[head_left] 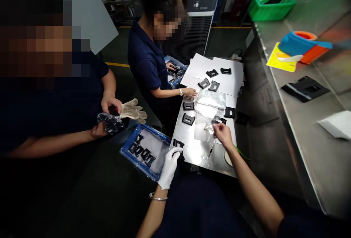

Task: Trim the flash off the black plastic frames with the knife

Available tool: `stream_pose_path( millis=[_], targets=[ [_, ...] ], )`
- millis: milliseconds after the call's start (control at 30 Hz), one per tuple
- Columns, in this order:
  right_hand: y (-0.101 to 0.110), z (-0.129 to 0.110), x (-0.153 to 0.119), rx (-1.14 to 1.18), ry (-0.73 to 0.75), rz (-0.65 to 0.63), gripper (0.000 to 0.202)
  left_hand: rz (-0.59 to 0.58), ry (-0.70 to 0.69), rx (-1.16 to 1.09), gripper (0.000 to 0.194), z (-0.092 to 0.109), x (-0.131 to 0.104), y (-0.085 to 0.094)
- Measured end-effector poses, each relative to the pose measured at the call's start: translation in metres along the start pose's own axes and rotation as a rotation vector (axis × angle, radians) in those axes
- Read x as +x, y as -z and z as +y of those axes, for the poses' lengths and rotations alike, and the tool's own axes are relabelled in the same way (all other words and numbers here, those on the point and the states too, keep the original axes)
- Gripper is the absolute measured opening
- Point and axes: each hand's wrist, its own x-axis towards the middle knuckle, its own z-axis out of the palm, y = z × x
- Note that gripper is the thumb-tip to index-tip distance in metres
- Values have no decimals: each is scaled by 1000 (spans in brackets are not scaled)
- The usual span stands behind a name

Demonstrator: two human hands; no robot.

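My left hand, in a white glove, has its fingers curled around the edge of a black plastic part at the table's near left corner. Part of that piece is hidden by the glove. My right hand is bare, its fingertips pinched on a thin clear plastic bag. Just beyond those fingers lies another black plastic part, partly covered. A stack of clear bags is spread in the middle of the table, and a pen lies below my right hand.
Several black frames lie on the metal table and on white sheets. A blue tray with black parts stands at left. Two co-workers are at the left and far side. A metal shelf runs along the right.
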Motion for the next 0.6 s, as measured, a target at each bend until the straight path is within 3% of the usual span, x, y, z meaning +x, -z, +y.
stream_pose_path(
  millis=[133, 233, 367, 600],
  targets=[
    [-16, -22, -66, 148, 7, -222, 58, -127, -8, -14, 36, 3, 19, -30],
    [-22, -37, -97, 230, -7, -330, 58, -262, -6, -47, 48, 6, 26, -51],
    [-15, -52, -110, 396, -66, -369, 60, -419, 14, -76, 52, 5, 29, -66],
    [19, -48, -112, 633, -292, -679, 52, -335, -46, -32, 36, 0, 35, -61]
  ],
)
